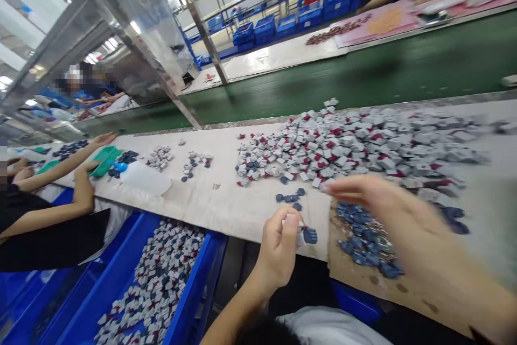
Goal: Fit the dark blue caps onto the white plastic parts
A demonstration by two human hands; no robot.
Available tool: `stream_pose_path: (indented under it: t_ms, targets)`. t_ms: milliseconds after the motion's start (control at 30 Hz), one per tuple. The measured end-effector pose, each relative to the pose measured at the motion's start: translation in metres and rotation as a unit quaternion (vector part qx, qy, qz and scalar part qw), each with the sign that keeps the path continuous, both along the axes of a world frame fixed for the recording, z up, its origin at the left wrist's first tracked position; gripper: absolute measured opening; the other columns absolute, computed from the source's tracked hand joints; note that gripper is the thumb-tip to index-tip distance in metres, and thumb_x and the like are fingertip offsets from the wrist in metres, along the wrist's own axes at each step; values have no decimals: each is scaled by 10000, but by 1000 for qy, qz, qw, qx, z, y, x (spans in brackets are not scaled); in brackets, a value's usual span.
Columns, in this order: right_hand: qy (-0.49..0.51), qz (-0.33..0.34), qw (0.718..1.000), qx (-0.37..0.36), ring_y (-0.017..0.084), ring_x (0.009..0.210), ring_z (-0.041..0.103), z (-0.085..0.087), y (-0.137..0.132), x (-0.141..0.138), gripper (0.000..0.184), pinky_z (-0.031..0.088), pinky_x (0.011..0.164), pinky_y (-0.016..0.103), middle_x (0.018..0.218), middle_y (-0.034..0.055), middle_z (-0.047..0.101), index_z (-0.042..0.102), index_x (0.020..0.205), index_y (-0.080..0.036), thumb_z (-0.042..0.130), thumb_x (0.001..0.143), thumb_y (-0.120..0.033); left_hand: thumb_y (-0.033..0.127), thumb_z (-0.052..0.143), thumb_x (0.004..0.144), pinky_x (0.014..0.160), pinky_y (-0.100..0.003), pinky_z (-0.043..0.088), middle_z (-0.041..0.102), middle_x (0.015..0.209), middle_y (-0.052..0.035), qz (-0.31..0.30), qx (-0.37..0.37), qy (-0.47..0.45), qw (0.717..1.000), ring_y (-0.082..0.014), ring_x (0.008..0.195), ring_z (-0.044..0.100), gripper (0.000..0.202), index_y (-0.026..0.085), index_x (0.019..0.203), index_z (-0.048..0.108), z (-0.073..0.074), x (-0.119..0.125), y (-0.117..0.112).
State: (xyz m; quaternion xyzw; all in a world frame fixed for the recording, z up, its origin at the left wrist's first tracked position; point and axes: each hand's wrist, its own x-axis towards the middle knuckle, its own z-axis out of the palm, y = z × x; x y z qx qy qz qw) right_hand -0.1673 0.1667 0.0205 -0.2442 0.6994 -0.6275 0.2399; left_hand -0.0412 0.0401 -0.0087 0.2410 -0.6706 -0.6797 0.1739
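Note:
My left hand [280, 245] is closed, thumb on top, around a small plastic part [310, 235] with a dark blue, fist-like ridged end and a bit of grey beside it. Motion blurs my right hand [371, 202], stretched out at the near edge of a large heap of grey and dark red plastic pieces [323, 146]; whether its fingertips hold anything does not show. Beneath that hand lies a pile of dark blue parts [359, 232] on a brown cardboard sheet [375, 286]. A few loose blue parts [288, 198] rest just beyond my left hand.
A blue bin [194, 280] full of grey pieces stands below the table edge at left. Farther left, a co-worker's arms [76, 194] reach to a green tray [105, 159]. A green conveyor belt [283, 86] runs behind the white tabletop [226, 205]. Metal posts [205, 38] rise beyond.

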Motion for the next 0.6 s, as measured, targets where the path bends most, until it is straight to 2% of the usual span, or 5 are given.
stream_pose_path:
  t_ms: [100,167,333,433,600]
  targets:
    - [-249,69,966,-28,255,1031,635,17,-37,10,643,507,919,352,1037,105,691,657,915,-189,583,715,-795,529,364,966,539,-260,334,469,618,19,-44,-162,34,985,-126,546,430,414,199,753,494,9,-14,15]
    - [-337,95,937,-18,234,902,673,23,-51,15,653,535,793,319,920,101,717,651,863,-178,587,688,-804,500,318,988,560,-276,362,525,638,-4,-50,-218,72,972,-144,572,482,417,197,778,512,10,-19,19]
    - [-319,99,940,-62,179,643,658,19,-44,23,673,517,629,257,660,81,692,611,638,-158,558,699,-826,417,248,1006,731,-330,495,668,825,-117,-23,-330,157,931,-212,792,625,439,168,861,579,4,-27,25]
    - [-309,66,943,-107,176,615,650,13,-39,24,660,511,599,242,589,59,656,568,585,-166,586,699,-815,357,242,1007,713,-315,514,683,816,-129,-16,-376,164,912,-211,796,649,422,166,856,586,-1,-30,30]
    - [-310,36,948,-67,173,596,623,4,-42,20,698,505,614,256,542,46,613,546,550,-175,594,621,-867,320,261,997,644,-317,492,659,741,-114,-14,-410,136,902,-211,720,637,383,167,853,580,-10,-33,29]
